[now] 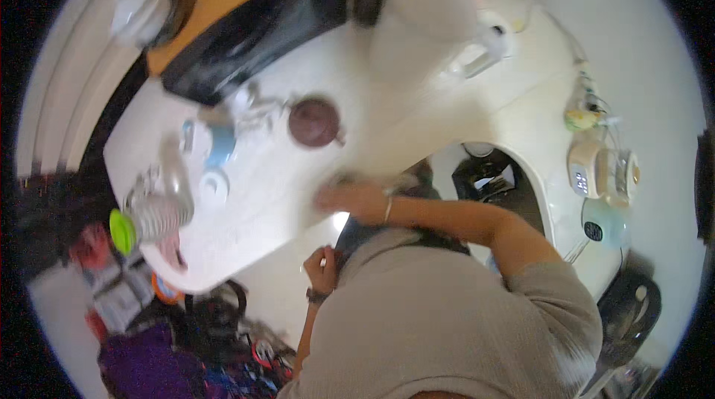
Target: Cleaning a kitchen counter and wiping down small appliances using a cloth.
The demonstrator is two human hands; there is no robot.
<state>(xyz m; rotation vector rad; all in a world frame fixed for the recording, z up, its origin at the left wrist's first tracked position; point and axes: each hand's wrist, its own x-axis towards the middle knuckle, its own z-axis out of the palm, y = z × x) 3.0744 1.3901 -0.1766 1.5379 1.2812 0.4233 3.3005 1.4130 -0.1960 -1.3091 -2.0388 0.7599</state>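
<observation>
My right hand (349, 201), with a thin bangle at the wrist, reaches across my front over the near edge of the white table (279, 175). It is blurred, and a dark smudge beside its fingers cannot be made out. My left hand (321, 268), a watch on its wrist, is curled close to my body, below the table's edge. A small white spot shows at its fingers, a ring or a small object. Beyond the right hand a round brown lidded pot or bowl (314, 122) stands on the table. A light blue container (220, 145) and a white ring-shaped thing (214, 187) are farther left.
A ribbed clear container with a green lid (123, 231) is at the table's left end. A black and orange box-like object (257, 36) lies behind. A large whitish cylinder (430, 8) stands at the back. A cream appliance (584, 170) is at right; bags (151, 360) lie lower left.
</observation>
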